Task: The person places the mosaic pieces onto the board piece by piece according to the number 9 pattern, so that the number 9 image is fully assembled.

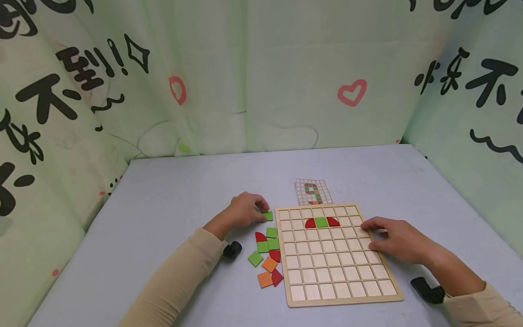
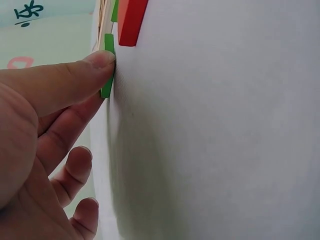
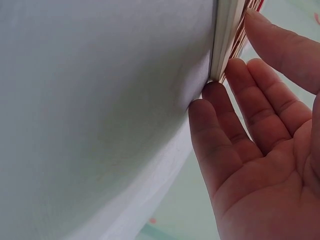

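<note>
One flat green square point(image 1: 268, 216), pinched by left hand point(image 1: 246, 210), beside wooden grid board point(image 1: 345, 302), toward tabletop point(image 1: 184, 190) left edge. Right hand point(image 1: 399, 238) loose, apparently touching board.

green curtain point(image 1: 286, 91) behind pale table point(image 1: 196, 181) | black lettering point(image 1: 42, 106) | red hearts point(image 1: 340, 94)

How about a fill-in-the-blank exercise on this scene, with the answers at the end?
The tile held by the left hand is coloured ____.
On the board, a green square sits between two ____ quarter-circles.
In the head view, the right hand is at the board's ____ edge.
Exactly ____ orange tiles lie beside the board.
Missing words: green; red; right; two.
</note>
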The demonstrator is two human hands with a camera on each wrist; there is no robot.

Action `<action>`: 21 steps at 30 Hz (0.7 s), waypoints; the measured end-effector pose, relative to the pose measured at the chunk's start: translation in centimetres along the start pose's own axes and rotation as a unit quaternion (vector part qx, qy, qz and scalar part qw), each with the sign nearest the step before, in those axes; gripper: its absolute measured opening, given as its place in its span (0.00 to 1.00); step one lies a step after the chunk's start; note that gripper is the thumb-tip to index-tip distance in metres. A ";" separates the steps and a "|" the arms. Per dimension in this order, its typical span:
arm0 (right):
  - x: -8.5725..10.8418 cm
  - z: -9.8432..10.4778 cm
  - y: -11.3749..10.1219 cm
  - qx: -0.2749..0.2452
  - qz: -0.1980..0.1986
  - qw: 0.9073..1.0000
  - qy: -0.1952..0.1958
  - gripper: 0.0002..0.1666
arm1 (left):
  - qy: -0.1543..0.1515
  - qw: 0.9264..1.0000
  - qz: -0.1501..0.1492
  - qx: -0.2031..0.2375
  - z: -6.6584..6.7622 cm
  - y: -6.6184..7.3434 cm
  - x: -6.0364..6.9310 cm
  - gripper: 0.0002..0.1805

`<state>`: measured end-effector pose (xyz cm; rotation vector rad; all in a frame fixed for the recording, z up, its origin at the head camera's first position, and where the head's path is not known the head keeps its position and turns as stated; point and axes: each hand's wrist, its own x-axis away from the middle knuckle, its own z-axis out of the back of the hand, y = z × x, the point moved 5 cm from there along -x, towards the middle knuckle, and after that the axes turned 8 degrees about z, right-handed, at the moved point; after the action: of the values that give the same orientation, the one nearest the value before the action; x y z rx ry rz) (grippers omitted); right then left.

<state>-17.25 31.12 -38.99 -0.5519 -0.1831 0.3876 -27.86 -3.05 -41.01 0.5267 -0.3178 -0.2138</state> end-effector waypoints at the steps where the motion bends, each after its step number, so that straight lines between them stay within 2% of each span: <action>1: 0.0 0.0 0.0 0.001 0.000 1.000 0.000 0.26 | 0.000 1.000 -0.001 0.001 0.0 0.0 0.0 0.11; 7: 0.0 0.1 -0.1 0.002 -0.001 1.000 0.001 0.27 | -0.001 1.000 -0.004 0.015 0.0 -0.1 0.1 0.12; 16: 0.0 0.0 -0.1 -0.002 0.007 1.000 0.000 0.26 | -0.001 1.000 0.012 0.023 0.0 -0.1 0.1 0.12; 21: 0.0 0.1 -0.1 0.002 0.010 1.000 0.001 0.26 | 0.003 1.000 0.009 0.029 0.3 0.1 0.3 0.13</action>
<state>-17.27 31.09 -38.82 -0.5501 -0.1743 0.4070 -27.66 -3.18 -40.63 0.5808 -0.3235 -0.1857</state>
